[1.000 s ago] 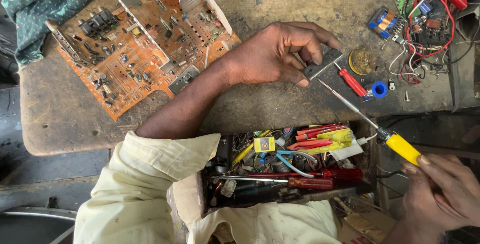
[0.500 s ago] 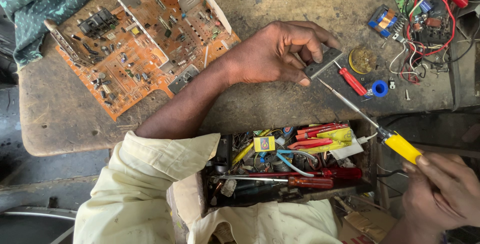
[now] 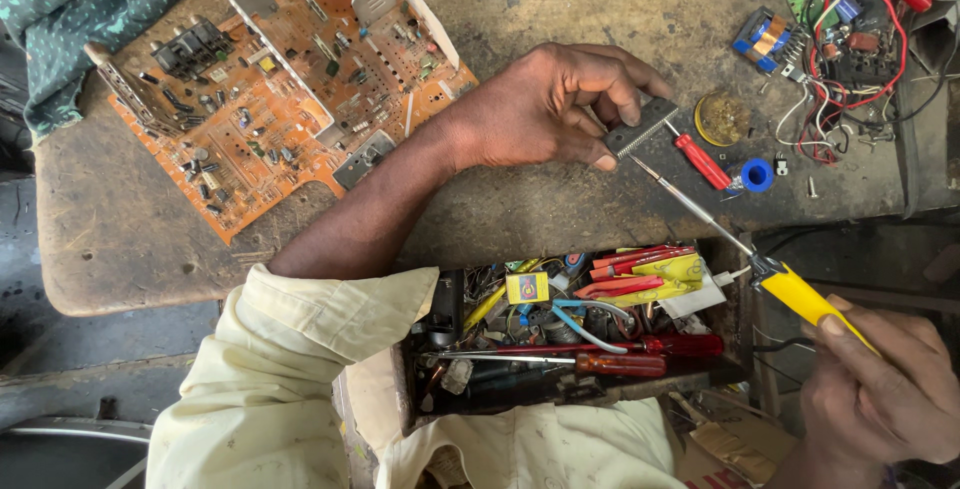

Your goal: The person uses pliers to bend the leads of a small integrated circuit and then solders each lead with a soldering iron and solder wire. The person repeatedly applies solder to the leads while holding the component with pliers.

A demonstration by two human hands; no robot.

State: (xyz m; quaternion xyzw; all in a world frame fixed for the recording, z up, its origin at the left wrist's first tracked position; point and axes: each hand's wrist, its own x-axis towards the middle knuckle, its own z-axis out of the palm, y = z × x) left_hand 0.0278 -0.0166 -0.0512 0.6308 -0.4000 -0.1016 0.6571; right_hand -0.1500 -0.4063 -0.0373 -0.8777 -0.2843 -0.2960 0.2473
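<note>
My left hand [image 3: 560, 109] pinches a flat dark chip with a row of pins [image 3: 640, 127] against the worn tabletop [image 3: 530, 214]. My right hand [image 3: 880, 389] grips the yellow handle of a soldering iron [image 3: 800, 294] at the lower right. The iron's long metal shaft runs up and left, and its tip sits just below the chip's pins, close to touching them.
A large orange circuit board [image 3: 290, 89] lies at the upper left beside green cloth [image 3: 70, 19]. A red screwdriver [image 3: 700, 161], a blue solder spool [image 3: 757, 175], a flux tin [image 3: 722, 119] and a tangle of wires and parts [image 3: 850, 49] lie to the right. An open drawer of tools [image 3: 580, 339] is below the table edge.
Almost nothing differs. Both hands hold their positions, with the iron's tip staying near the chip.
</note>
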